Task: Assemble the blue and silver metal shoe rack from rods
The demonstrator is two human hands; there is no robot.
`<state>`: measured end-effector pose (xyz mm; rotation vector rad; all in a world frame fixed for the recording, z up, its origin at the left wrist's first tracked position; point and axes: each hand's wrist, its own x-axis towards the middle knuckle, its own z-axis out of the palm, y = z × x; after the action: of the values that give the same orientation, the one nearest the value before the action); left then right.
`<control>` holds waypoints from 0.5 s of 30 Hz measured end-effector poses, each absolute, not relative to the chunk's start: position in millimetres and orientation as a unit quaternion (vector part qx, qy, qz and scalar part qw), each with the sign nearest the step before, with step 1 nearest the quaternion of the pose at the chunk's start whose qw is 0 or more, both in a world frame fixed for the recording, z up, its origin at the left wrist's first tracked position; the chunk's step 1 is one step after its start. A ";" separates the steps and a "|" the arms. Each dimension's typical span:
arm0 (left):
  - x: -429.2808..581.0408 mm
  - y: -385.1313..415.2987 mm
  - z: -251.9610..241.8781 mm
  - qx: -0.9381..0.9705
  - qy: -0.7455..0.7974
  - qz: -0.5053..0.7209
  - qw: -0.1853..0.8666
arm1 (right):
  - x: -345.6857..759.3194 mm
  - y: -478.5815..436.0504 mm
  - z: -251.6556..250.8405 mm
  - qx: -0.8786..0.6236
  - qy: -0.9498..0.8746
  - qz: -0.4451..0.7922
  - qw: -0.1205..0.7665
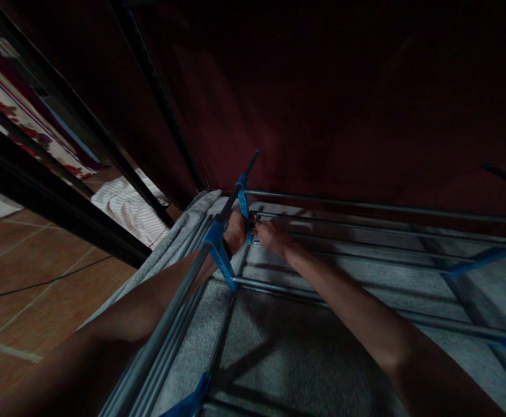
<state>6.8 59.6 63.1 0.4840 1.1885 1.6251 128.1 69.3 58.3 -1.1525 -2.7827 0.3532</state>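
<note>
A metal drying rack (366,229) with grey rods and blue plastic joints stands over a grey carpet. My left hand (234,230) reaches under the raised side wing and sits closed at a blue joint (243,202) of the frame. My right hand (271,234) lies right beside it, fingers curled on a thin rod near the same joint. Both forearms stretch forward over the rack. The scene is dim, so the fingertips are hard to make out.
A dark red wall rises behind the rack. On the left are black metal bars (62,202), a brown tiled floor (27,272) with a thin cable, a striped white cloth (127,208) and floral fabric (27,130). Grey carpet (288,353) lies below.
</note>
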 end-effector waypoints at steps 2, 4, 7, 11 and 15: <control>6.8 60.3 61.5 0.199 0.493 0.682 0.503 | 127.7 70.1 57.4 -0.377 -0.917 0.121 0.052; 6.5 60.8 60.2 0.197 0.493 0.684 0.500 | 126.8 71.1 56.6 -0.376 -0.917 0.121 0.055; 5.6 61.4 58.0 0.200 0.485 0.691 0.498 | 124.8 72.7 55.1 -0.382 -0.915 0.123 0.043; 3.2 62.1 50.8 0.212 0.465 0.706 0.491 | 123.8 73.2 53.0 -0.385 -0.915 0.116 0.035; -0.5 64.1 41.1 0.223 0.454 0.705 0.497 | 123.1 72.6 54.0 -0.388 -0.914 0.110 0.040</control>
<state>-0.5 64.1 41.1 0.5408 1.0996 1.7084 123.1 72.6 54.0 -1.1896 -2.8012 0.3357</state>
